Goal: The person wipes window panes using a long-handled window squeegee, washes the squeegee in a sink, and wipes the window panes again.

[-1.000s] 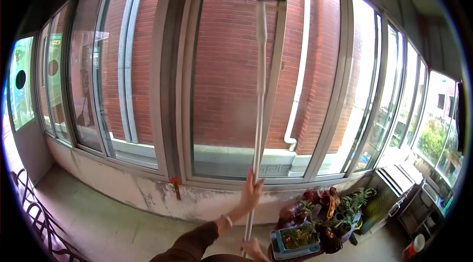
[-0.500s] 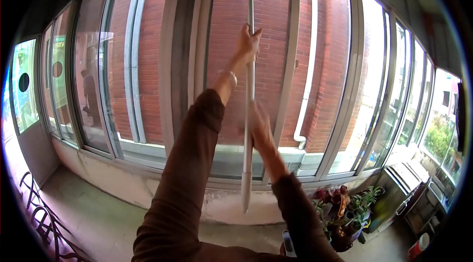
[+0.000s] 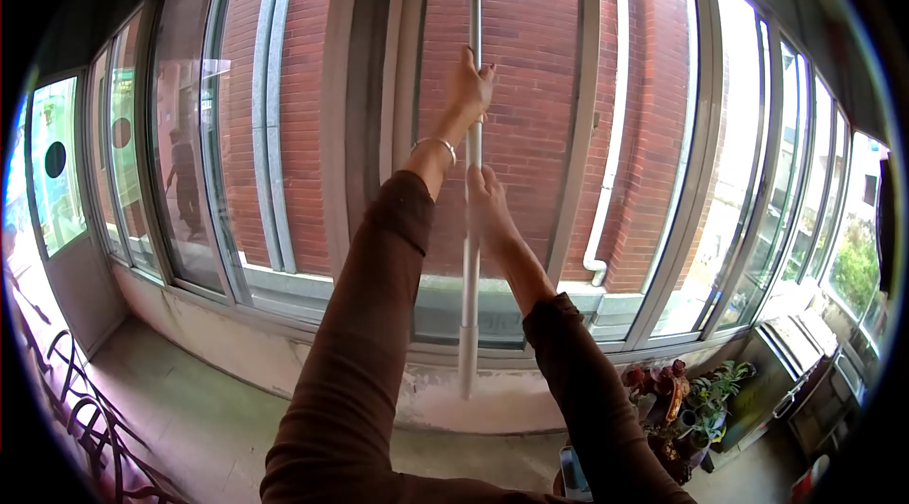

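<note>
A long pale telescopic pole (image 3: 471, 262) stands nearly upright before me, its top running past the upper edge of the view and its thicker bottom end hanging free above the floor. My left hand (image 3: 469, 87), with a bracelet at the wrist, is closed around the upper part of the pole. Lower down, my right hand (image 3: 490, 206) is wrapped against the pole from the right side, slightly blurred, its fingers partly hidden. Behind the pole is a window pane (image 3: 530, 21) with a red brick wall beyond it.
Window frames (image 3: 565, 163) run across the front above a low wall (image 3: 502, 405). Potted plants (image 3: 705, 400) stand at lower right, beside a cabinet (image 3: 772, 362). Dark curved metalwork (image 3: 85, 409) is at lower left, near a door (image 3: 80, 286).
The view has turned a little left, so the windows and plants appear further right. My right hand sits slightly higher in view; both hands stay at the pole.
</note>
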Motion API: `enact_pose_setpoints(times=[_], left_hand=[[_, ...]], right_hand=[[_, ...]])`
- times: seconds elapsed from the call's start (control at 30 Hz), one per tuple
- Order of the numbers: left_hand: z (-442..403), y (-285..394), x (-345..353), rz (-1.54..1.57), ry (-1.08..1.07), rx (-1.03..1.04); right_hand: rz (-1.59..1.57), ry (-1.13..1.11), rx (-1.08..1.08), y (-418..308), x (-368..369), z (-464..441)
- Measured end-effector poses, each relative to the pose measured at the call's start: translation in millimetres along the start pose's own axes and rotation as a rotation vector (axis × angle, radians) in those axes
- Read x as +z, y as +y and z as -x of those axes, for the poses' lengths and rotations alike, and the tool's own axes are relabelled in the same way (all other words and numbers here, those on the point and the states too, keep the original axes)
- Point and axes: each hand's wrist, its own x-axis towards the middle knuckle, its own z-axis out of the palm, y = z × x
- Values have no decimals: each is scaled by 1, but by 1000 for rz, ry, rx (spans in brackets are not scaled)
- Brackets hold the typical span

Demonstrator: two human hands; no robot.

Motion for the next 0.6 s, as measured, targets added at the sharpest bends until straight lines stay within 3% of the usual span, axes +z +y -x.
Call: enact_pose_setpoints(times=[0.13,0.4,0.6], left_hand=[[37,-28,10,-83,-35,-39],[129,-114,30,-191,-55,-43],[194,-140,36,-286,101,150]], right_hand=[[-110,-31,69,52,-10,9],[-28,13,172,151,-23,79],[-336,-67,322,201,-32,128]])
